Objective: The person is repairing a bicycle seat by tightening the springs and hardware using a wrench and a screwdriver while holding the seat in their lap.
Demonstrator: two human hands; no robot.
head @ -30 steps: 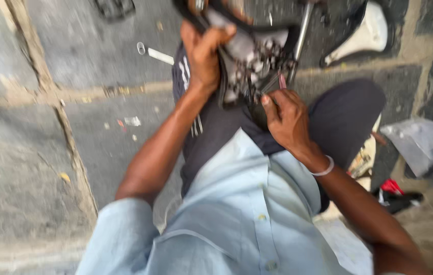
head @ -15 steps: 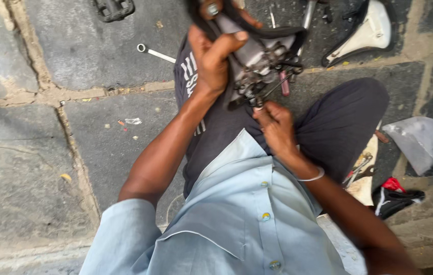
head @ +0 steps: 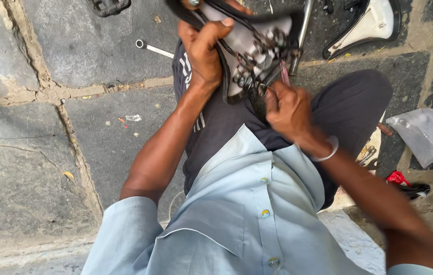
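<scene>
Here the left hand [head: 203,48] grips an upturned bicycle saddle [head: 249,43] by its edge, thumb over the rim and fingers wrapped behind, holding it above the lap so that the pale underside with its rails and clamp [head: 257,61] faces the camera. The right hand [head: 287,104] sits just below the clamp with its fingers curled tight around a slim tool [head: 283,74] with a reddish tip, which points up into the metalwork; whether it is a key or a driver I cannot tell. The step in hand looks like work on the clamp fitting under the saddle, loosening or tightening it, with one hand bracing and the other turning. A further turn would call for the saddle to be held firm against the twist and the tool kept seated squarely, since a slip would throw it toward the left wrist. A seat post [head: 300,35] runs up behind the saddle toward the top edge. On the stone floor [head: 33,153] lie a small spanner [head: 154,48] left of the knee, a second saddle [head: 366,28] with a white underside at the upper right, a dark pedal [head: 107,6] at the top edge, and a clear plastic bag [head: 423,135] at the right.
</scene>
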